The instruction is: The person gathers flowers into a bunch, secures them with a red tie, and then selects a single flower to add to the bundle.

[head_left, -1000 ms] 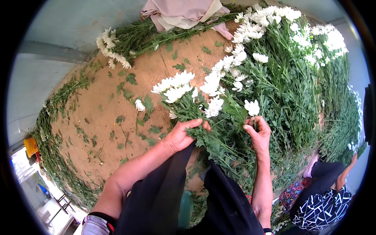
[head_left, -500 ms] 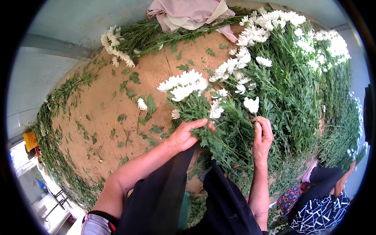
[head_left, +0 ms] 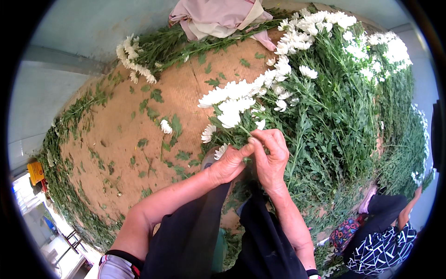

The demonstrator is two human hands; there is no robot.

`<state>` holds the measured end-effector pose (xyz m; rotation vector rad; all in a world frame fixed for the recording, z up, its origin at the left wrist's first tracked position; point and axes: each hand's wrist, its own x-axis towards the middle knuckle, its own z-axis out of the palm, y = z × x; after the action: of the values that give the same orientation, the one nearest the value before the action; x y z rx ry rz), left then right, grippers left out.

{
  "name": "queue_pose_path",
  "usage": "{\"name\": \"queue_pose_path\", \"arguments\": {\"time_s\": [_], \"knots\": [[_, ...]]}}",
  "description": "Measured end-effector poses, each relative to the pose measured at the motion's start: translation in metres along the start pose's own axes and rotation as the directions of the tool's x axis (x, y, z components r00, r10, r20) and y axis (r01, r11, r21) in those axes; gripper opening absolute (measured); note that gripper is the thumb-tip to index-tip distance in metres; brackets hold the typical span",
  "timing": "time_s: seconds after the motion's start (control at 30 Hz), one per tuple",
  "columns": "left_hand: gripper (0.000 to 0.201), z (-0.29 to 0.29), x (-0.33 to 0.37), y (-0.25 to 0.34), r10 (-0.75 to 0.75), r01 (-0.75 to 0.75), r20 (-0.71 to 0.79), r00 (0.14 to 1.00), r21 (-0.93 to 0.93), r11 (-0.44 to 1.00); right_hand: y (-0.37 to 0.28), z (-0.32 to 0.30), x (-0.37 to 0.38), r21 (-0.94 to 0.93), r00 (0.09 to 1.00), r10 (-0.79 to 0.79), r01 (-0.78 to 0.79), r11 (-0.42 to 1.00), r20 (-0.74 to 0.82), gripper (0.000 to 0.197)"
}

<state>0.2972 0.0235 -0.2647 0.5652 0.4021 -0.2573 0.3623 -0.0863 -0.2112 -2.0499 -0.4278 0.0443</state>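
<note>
White chrysanthemums (head_left: 223, 95) with leafy green stems form a bunch in front of me. My left hand (head_left: 230, 165) is closed at the lower part of this bunch, its thumb pointing right; the grip itself is partly hidden. Right beside it, my right hand (head_left: 270, 158) pinches the thin stem of a single chrysanthemum (head_left: 230, 119), whose white head rests against the bunch. The two thumbs nearly meet. Another white bloom (head_left: 220, 151) shows just above my left hand.
A large heap of cut chrysanthemums (head_left: 334, 116) covers the right side. Loose leaves and a fallen flower (head_left: 166, 126) lie on the brown board (head_left: 111, 139). Pink cloth (head_left: 218, 18) lies at the back on more stems. Another person (head_left: 383, 246) sits at the lower right.
My right hand has moved left to the bunch, bringing the single chrysanthemum against the other blooms. My left hand has shifted slightly down.
</note>
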Motion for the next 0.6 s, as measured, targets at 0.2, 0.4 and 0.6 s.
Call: {"name": "queue_pose_path", "arguments": {"time_s": [0.2, 0.4, 0.6], "knots": [[0.070, 0.009, -0.012, 0.001, 0.001, -0.017, 0.109, 0.994, 0.144, 0.989, -0.011, -0.014, -0.008, 0.024, 0.987, -0.160, 0.160, 0.987, 0.018, 0.020], [0.052, 0.013, -0.030, 0.010, -0.090, 0.029, 0.244, 0.966, 0.242, 0.970, -0.031, -0.041, -0.021, 0.001, 0.983, -0.177, 0.177, 0.984, 0.045, 0.023], [0.060, 0.022, -0.032, 0.016, -0.058, 0.005, 0.237, 0.970, 0.219, 0.976, -0.054, -0.044, -0.023, 0.008, 0.995, -0.091, 0.091, 0.996, 0.051, 0.020]]}}
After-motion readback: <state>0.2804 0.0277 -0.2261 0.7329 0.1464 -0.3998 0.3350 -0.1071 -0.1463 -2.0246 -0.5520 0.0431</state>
